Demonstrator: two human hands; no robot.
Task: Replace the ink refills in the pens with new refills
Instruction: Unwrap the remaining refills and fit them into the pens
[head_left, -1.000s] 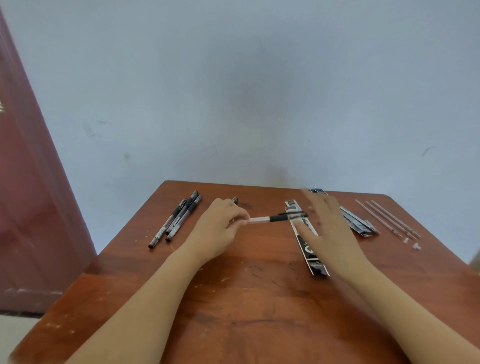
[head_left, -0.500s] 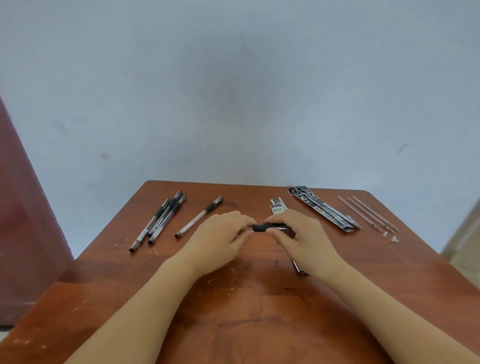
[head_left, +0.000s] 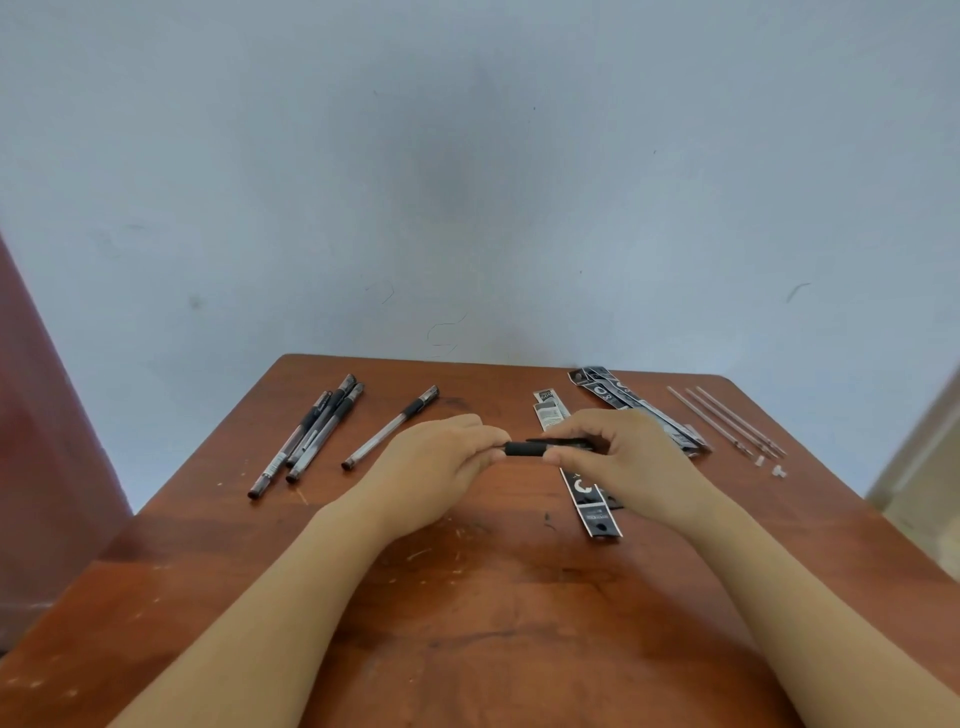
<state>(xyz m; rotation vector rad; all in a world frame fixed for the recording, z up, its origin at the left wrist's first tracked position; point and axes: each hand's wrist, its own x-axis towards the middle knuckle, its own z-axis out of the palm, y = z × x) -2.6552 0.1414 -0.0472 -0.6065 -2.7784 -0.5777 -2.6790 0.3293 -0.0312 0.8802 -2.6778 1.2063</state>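
Pen (head_left: 524, 448) lies horizontal at frame centre above the table (head_left: 493, 597), left hand (head_left: 436, 467) pinching one end, right hand (head_left: 623, 457) gripping the other.

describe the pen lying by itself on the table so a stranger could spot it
Start at the brown wooden table against the pale wall. On its far left lies a cluster of pens; the lone pen lies between them and the left hand. Unlike the clustered pens it touches no other, slanting with its black grip toward the wall.
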